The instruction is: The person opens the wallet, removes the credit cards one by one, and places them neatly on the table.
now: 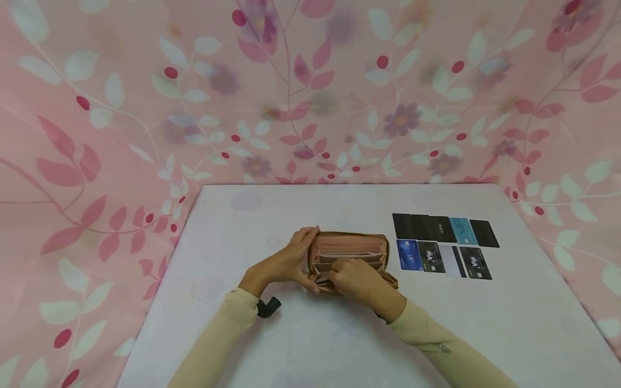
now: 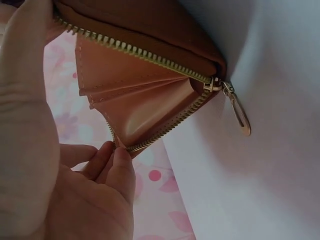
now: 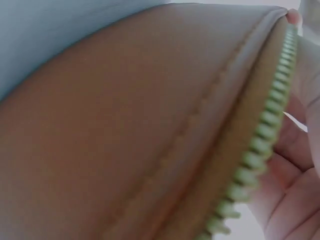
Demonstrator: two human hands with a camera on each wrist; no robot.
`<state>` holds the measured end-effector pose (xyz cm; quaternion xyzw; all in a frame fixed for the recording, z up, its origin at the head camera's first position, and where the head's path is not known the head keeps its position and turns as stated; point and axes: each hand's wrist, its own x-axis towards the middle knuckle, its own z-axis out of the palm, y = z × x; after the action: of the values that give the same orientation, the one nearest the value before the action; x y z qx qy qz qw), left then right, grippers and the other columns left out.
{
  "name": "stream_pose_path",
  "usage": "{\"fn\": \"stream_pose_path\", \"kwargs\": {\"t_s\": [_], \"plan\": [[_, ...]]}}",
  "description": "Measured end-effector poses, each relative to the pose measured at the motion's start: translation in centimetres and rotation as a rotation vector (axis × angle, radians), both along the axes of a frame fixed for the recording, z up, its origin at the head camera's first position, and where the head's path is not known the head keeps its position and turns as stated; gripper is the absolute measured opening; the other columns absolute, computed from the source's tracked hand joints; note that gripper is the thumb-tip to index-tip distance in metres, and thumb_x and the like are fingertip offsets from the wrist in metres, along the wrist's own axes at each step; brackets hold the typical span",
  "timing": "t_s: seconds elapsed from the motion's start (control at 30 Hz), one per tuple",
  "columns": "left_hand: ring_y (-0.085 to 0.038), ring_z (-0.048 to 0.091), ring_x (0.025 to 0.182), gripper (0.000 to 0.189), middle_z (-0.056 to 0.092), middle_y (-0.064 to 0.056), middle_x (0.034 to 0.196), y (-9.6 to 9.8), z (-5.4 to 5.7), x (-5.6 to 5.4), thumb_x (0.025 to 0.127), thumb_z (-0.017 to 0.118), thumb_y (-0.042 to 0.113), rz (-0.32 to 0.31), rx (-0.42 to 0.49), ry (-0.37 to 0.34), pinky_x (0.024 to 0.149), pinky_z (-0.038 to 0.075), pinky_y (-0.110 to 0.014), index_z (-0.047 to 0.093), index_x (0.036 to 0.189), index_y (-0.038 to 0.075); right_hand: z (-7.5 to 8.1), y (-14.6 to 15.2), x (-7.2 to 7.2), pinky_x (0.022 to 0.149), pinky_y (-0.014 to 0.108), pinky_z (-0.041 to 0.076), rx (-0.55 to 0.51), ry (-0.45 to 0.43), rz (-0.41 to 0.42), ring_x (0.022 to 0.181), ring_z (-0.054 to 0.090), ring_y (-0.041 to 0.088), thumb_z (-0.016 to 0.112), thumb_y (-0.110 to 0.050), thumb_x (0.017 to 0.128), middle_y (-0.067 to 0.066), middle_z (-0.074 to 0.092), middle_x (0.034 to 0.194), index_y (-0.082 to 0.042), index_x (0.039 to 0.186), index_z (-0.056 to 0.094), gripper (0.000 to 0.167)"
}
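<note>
A brown zip-around wallet (image 1: 349, 242) stands open on the white table, its pleated compartments facing up. My left hand (image 1: 286, 263) grips its left end, thumb at the near edge, fingers at the far edge. In the left wrist view, fingers (image 2: 121, 172) hold a zipped edge, and the metal zip pull (image 2: 240, 112) hangs free. My right hand (image 1: 361, 281) reaches into the near part of the wallet with bent fingers; their tips are hidden. A pale card-like edge (image 1: 346, 254) shows in a slot behind them. The right wrist view has the wallet's outer side (image 3: 125, 115) close up.
Right of the wallet, two rows of cards lie flat: black cards (image 1: 409, 226) and a light blue card (image 1: 463, 231) at the back; a blue card (image 1: 410, 255), dark "Vip" cards (image 1: 431, 257) and a white striped card (image 1: 451, 261) nearer. Floral cloth (image 1: 301, 91) hangs behind.
</note>
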<state>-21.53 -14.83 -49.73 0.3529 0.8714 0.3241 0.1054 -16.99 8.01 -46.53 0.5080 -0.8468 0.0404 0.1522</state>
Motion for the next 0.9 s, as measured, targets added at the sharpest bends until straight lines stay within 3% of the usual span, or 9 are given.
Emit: {"fn": "stream_pose_path", "kwargs": {"t_s": [0.1, 0.2, 0.33, 0.5, 0.6, 0.73, 0.9], "plan": [[-0.017, 0.019, 0.140, 0.142, 0.013, -0.007, 0.155, 0.0, -0.2, -0.1, 0.056, 0.083, 0.067, 0.005, 0.001, -0.013, 0.109, 0.034, -0.038, 0.002, 0.157, 0.010, 0.5, 0.3, 0.1, 0.053, 0.023, 0.049, -0.008, 0.026, -0.005, 0.058, 0.055, 0.009, 0.081, -0.015, 0.080, -0.002, 0.055, 0.067, -0.012, 0.078, 0.076, 0.007], [-0.016, 0.019, 0.140, 0.141, 0.013, -0.006, 0.155, 0.1, -0.2, -0.1, 0.057, 0.083, 0.068, 0.011, -0.005, -0.024, 0.109, 0.034, -0.038, 0.001, 0.157, 0.011, 1.4, 1.0, 0.3, 0.051, 0.022, 0.045, -0.092, 0.017, -0.017, 0.055, 0.051, 0.008, 0.081, -0.007, 0.074, -0.003, 0.053, 0.066, -0.011, 0.073, 0.071, 0.011], [-0.018, 0.019, 0.140, 0.140, 0.013, -0.007, 0.154, 0.2, 0.0, 0.0, 0.058, 0.081, 0.070, 0.008, -0.010, -0.023, 0.109, 0.034, -0.040, 0.001, 0.157, 0.011, 2.9, 2.6, 0.6, 0.050, 0.019, 0.039, -0.300, -0.063, -0.033, 0.055, 0.044, 0.005, 0.073, 0.004, 0.063, -0.005, 0.054, 0.067, -0.010, 0.073, 0.065, 0.019], [-0.018, 0.019, 0.139, 0.140, 0.014, -0.007, 0.153, 0.2, 0.0, 0.0, 0.059, 0.079, 0.071, 0.014, -0.018, 0.005, 0.108, 0.035, -0.039, 0.002, 0.157, 0.009, 4.0, 5.1, 0.5, 0.052, 0.017, 0.042, -0.486, -0.217, -0.110, 0.059, 0.048, 0.002, 0.070, 0.005, 0.067, -0.008, 0.057, 0.070, -0.013, 0.077, 0.063, 0.021], [-0.016, 0.019, 0.139, 0.139, 0.014, -0.007, 0.153, 0.2, 0.0, -0.1, 0.059, 0.080, 0.071, 0.013, -0.020, 0.012, 0.109, 0.034, -0.038, 0.003, 0.157, 0.009, 4.0, 7.5, 0.0, 0.054, 0.021, 0.050, -0.617, -0.316, -0.220, 0.061, 0.057, 0.003, 0.071, 0.007, 0.070, -0.007, 0.063, 0.073, -0.012, 0.080, 0.068, 0.021], [-0.017, 0.019, 0.140, 0.139, 0.014, -0.006, 0.154, 0.2, -0.1, -0.1, 0.059, 0.079, 0.071, 0.005, -0.014, 0.007, 0.108, 0.035, -0.039, 0.003, 0.157, 0.009, 3.8, 12.1, -0.7, 0.056, 0.021, 0.052, -0.753, -0.402, -0.445, 0.063, 0.063, 0.007, 0.075, 0.007, 0.073, 0.000, 0.069, 0.077, -0.009, 0.084, 0.072, 0.020], [-0.017, 0.019, 0.140, 0.139, 0.014, -0.006, 0.154, 0.2, -0.2, 0.0, 0.059, 0.078, 0.072, 0.010, -0.026, -0.005, 0.108, 0.035, -0.039, 0.003, 0.157, 0.010, 3.5, 18.7, -1.6, 0.058, 0.014, 0.048, -0.731, -0.423, -0.755, 0.069, 0.062, 0.001, 0.078, -0.009, 0.080, 0.007, 0.072, 0.081, -0.007, 0.090, 0.074, 0.010]]}}
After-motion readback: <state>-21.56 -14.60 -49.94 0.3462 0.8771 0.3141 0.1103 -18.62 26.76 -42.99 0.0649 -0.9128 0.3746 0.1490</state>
